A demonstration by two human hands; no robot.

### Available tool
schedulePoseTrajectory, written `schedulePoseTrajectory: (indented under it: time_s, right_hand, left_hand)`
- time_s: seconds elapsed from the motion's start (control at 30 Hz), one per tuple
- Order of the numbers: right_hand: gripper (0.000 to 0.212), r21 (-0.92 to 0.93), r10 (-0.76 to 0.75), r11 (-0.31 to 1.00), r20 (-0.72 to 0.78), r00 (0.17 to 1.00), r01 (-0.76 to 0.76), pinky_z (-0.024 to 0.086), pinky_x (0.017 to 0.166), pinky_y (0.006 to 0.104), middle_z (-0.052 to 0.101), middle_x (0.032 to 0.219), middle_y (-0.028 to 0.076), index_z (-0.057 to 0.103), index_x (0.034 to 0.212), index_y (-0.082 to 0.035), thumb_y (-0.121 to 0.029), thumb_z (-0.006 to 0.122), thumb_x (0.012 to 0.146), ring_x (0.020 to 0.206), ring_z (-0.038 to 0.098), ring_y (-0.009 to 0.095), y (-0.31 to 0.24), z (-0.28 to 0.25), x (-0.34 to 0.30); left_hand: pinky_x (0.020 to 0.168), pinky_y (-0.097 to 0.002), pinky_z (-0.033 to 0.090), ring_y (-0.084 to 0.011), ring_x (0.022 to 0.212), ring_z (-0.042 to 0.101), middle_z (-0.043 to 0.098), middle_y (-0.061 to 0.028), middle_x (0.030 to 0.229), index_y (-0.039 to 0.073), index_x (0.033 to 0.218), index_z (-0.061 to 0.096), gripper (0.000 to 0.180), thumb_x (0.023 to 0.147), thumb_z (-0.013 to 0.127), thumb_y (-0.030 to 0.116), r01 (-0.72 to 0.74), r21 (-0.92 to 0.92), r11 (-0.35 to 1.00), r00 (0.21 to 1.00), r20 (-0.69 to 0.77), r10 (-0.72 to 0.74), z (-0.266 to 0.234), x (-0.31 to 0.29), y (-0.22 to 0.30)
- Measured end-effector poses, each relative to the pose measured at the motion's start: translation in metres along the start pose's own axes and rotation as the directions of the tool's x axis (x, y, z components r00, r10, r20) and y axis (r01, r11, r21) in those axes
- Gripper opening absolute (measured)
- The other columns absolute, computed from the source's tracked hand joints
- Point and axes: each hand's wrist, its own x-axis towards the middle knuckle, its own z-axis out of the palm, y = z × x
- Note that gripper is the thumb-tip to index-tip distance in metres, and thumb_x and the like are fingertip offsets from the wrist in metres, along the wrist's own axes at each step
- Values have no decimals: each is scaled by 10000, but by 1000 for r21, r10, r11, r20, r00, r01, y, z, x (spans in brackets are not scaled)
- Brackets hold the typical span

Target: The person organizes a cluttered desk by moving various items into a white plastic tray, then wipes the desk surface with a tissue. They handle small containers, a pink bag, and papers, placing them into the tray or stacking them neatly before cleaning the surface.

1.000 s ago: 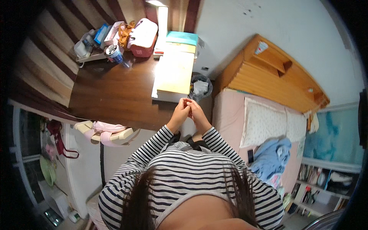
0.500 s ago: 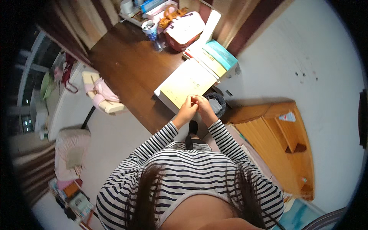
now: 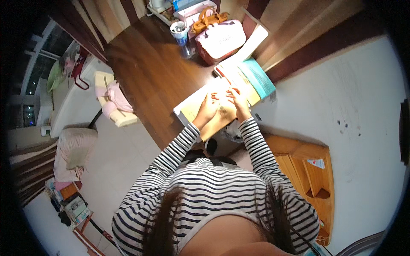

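Note:
Over a pale yellow, thick flat book or box point(image 3: 190, 112) at the desk's near right edge, my two hands face each other with a small gap between them. My left hand point(image 3: 207, 110) has half-curled fingers pointing at the right one. My right hand point(image 3: 240, 103) shows its fingers bent and spread. Nothing can be made out in either hand, though strong glare washes out the spot between them. Behind lies another yellow piece point(image 3: 248, 87), with a teal book or box point(image 3: 260, 77) beside it.
On the brown desk point(image 3: 149, 64) stand a patterned cup point(image 3: 180, 34), a white and dark red case point(image 3: 222, 40) and a lit white lamp point(image 3: 255, 40). A cream chair with pink cloth point(image 3: 113, 98) is at the left. A wooden shelf unit point(image 3: 322, 183) stands right.
My hands were together at the book's near edge; they have moved forward over it and come apart. The view has shifted a little.

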Motion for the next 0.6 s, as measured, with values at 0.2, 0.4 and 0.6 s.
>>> schedulePoseTrajectory:
  time_s: [0.2,0.4,0.6]
  right_hand:
    - [658,-903,-616,398,-132,776,162,299,947,455,490,1155,162,453,1175,-25,-353,726,673,1145,377,305,-18,-22,102]
    - [839,-876,-539,482,-321,779,-26,155,1016,508,436,1228,199,403,1187,9,-436,775,582,1210,273,347,-40,-8,170]
    - [635,-908,-505,405,-322,801,-109,111,1010,599,464,1202,158,456,1086,8,-416,690,676,1212,277,362,-40,-10,182]
  left_hand:
    - [773,-265,452,-150,871,530,515,-84,956,-9,1147,413,331,835,504,56,-36,-22,999,997,66,38,7,65,-11]
    - [760,-251,450,-129,830,530,549,-84,941,-4,1118,440,297,837,513,62,-32,-65,997,997,72,37,5,92,-35]
    - [737,-258,461,-131,774,526,491,-53,950,15,1103,423,261,860,503,69,298,-249,922,954,109,-279,-9,81,-35]
